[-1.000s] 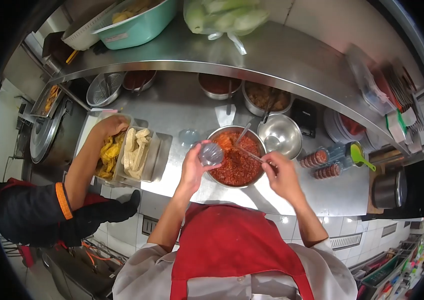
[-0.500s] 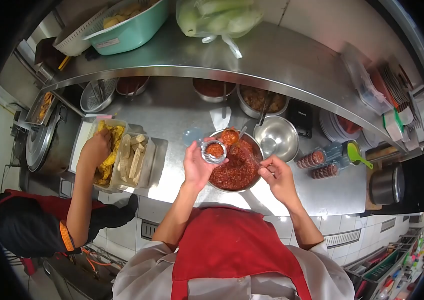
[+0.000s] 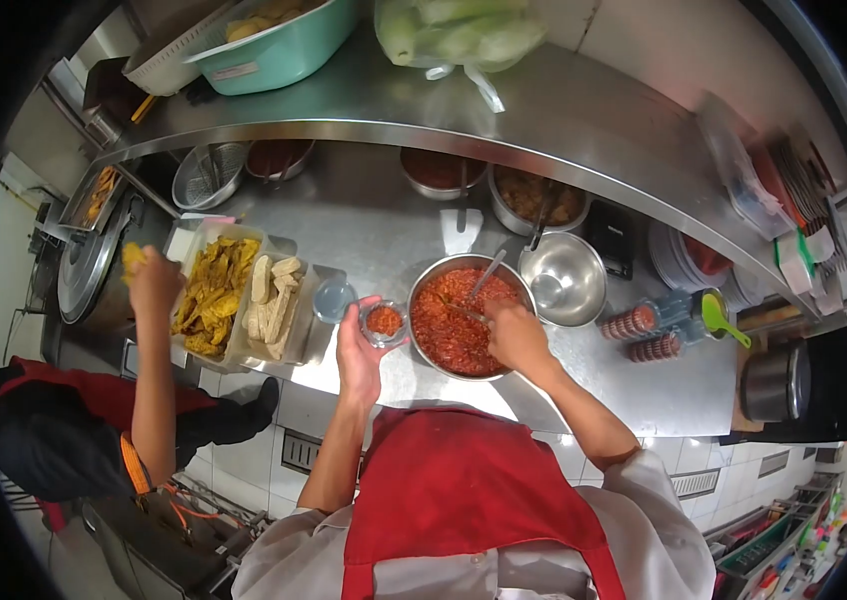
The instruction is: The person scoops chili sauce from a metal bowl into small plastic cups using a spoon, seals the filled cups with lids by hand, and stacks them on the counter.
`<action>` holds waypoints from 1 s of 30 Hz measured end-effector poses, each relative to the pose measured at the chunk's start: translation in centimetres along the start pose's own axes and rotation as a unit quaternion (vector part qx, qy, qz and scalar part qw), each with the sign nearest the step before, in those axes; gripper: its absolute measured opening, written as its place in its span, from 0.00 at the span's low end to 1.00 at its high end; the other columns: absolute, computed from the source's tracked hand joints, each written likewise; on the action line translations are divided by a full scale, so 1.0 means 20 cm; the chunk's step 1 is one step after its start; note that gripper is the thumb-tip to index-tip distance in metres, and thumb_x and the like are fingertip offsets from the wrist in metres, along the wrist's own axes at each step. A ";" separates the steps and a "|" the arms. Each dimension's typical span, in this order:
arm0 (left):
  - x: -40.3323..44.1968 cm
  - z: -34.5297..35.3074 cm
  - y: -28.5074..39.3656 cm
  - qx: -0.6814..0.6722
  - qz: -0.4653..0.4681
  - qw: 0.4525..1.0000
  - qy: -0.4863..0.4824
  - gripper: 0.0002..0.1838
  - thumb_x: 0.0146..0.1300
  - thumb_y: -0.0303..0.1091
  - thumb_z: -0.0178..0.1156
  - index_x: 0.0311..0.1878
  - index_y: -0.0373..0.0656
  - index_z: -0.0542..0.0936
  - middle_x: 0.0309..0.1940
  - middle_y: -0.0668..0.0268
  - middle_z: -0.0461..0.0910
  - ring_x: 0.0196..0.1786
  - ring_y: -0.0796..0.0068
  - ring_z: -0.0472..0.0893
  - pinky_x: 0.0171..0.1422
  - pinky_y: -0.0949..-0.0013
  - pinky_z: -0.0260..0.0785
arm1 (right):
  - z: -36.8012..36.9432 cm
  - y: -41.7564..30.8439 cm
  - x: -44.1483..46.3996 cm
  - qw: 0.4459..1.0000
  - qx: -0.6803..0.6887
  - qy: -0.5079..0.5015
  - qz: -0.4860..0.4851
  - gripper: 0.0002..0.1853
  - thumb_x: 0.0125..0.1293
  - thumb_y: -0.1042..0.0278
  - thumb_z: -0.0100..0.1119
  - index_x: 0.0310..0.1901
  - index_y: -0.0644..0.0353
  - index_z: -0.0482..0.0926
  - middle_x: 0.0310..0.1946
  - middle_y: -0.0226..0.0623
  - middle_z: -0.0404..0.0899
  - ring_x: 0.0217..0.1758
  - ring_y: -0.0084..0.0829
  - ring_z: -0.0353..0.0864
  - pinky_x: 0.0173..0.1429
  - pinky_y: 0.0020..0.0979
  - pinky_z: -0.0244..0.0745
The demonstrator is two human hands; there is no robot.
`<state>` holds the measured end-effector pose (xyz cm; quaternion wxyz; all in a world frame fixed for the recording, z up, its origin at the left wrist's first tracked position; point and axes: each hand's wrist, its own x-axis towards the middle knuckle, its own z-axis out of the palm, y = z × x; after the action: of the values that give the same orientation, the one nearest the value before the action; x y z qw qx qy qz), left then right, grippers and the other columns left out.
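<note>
My left hand [image 3: 360, 358] is closed around a small clear cup [image 3: 385, 337] with red chili sauce [image 3: 383, 320] in it, just left of a steel bowl [image 3: 421, 352]. More chunky chili sauce [image 3: 459, 350] fills that bowl. Over the bowl's right side, my right hand [image 3: 522, 338] grips the handle of a spoon [image 3: 468, 313], whose scoop end is sunk in the sauce. A second metal utensil [image 3: 489, 272] leans in the bowl with its handle toward the back. Beside my left hand stands a stack of clear cups [image 3: 333, 299].
At left, a co-worker's hand [image 3: 154, 285] lifts a yellow piece [image 3: 132, 260] near tubs of yellow pieces [image 3: 212, 300] and pale sticks [image 3: 272, 305]. An empty steel bowl [image 3: 564, 280] and filled lidded cups [image 3: 634, 322] are at right. A steel shelf [image 3: 544, 110] overhangs the back.
My right hand has moved left over the bowl, and the spoon has gone from beside the cup down into the sauce. My left hand with the cup has shifted left and down. The co-worker's hand has risen leftward.
</note>
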<state>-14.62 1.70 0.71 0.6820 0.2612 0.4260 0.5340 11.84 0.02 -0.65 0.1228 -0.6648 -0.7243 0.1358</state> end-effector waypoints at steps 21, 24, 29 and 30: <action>0.12 0.28 -0.05 -0.083 -0.069 0.983 -0.152 0.32 0.78 0.63 0.43 0.62 0.42 0.76 0.62 0.56 0.78 0.65 0.60 0.78 0.63 0.41 0.77 | -0.36 -0.14 -0.32 0.956 0.104 0.250 -0.109 0.09 0.61 0.85 0.61 0.42 0.63 0.82 0.41 0.39 0.81 0.40 0.41 0.85 0.41 0.39 0.82; 0.11 0.31 -0.04 -0.102 -0.067 0.980 -0.155 0.32 0.78 0.61 0.43 0.62 0.41 0.76 0.62 0.55 0.77 0.65 0.59 0.79 0.62 0.41 0.77 | -0.35 -0.11 -0.32 0.943 0.228 0.234 -0.069 0.07 0.64 0.85 0.62 0.42 0.65 0.81 0.40 0.41 0.82 0.38 0.41 0.85 0.41 0.36 0.80; 0.13 0.22 -0.07 -0.136 -0.039 0.976 -0.165 0.28 0.77 0.53 0.43 0.66 0.40 0.74 0.64 0.54 0.77 0.66 0.56 0.79 0.61 0.38 0.79 | -0.36 0.00 -0.31 0.880 0.448 0.089 0.131 0.08 0.63 0.84 0.63 0.43 0.65 0.81 0.36 0.45 0.82 0.37 0.47 0.83 0.42 0.42 0.78; 0.12 0.21 -0.07 -0.137 -0.021 0.977 -0.160 0.28 0.77 0.51 0.44 0.67 0.41 0.73 0.64 0.54 0.77 0.67 0.55 0.78 0.62 0.38 0.78 | -0.33 0.02 -0.31 0.916 0.376 0.104 0.094 0.08 0.63 0.84 0.63 0.44 0.65 0.81 0.36 0.45 0.82 0.37 0.47 0.83 0.41 0.43 0.78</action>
<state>-10.15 4.02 1.04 0.7817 0.2388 0.2397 0.5239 15.14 -5.83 5.46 0.4250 -0.6446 -0.5372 0.3395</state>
